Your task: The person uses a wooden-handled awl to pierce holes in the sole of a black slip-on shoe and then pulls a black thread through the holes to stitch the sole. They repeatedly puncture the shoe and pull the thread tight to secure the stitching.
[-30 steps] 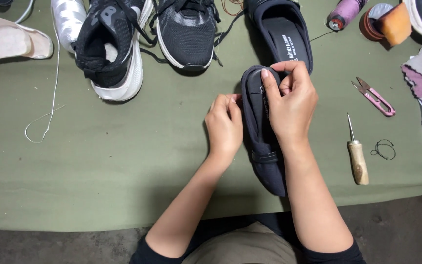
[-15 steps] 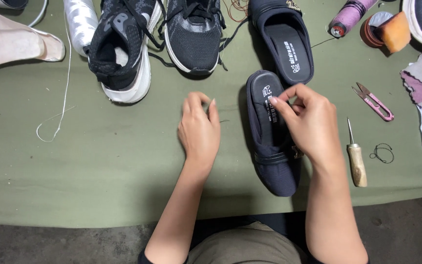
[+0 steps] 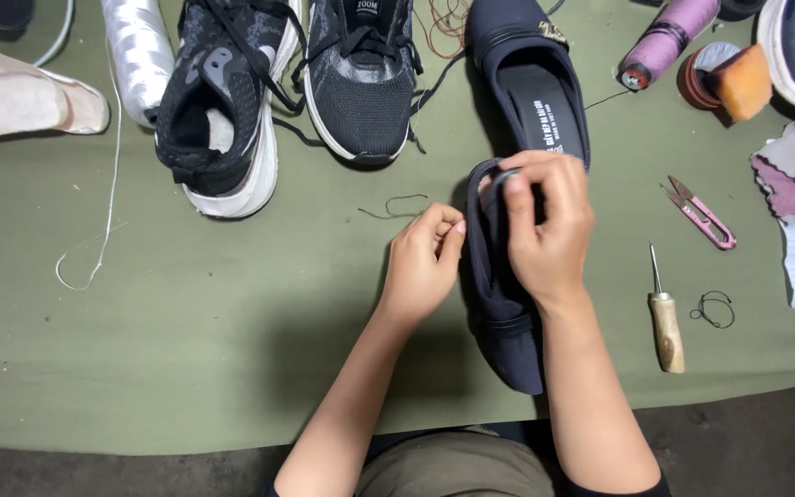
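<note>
Head view: looking straight down on a green cloth-covered table (image 3: 186, 368).
Shoe in hand: dark navy slip-on shoe (image 3: 508, 340) lies near the table's front edge, toe towards the person, heel opening away.
Right hand: right hand (image 3: 549, 230) lies over the shoe's opening; fingertips curled and pinching the heel rim.
Left hand: left hand (image 3: 423, 262) just beside the shoe's left flank, fingers drawn together, thumb against fingertips as if nipping something fine; what it nips is too small to tell.
Thread: short loose dark thread (image 3: 396, 204) on the cloth above the left hand.
Handling: upper looks soft fabric, likely light and floppy at the collar, stiffer at the sole; best held at the heel rim or gripped across the sole, not the loose upper.
Nearby right: wooden-handled awl (image 3: 665, 322), pink thread snips (image 3: 701, 215), purple thread spool (image 3: 669, 41).
Nearby above: matching slip-on (image 3: 531, 83), two black knit sneakers (image 3: 361, 83).
</note>
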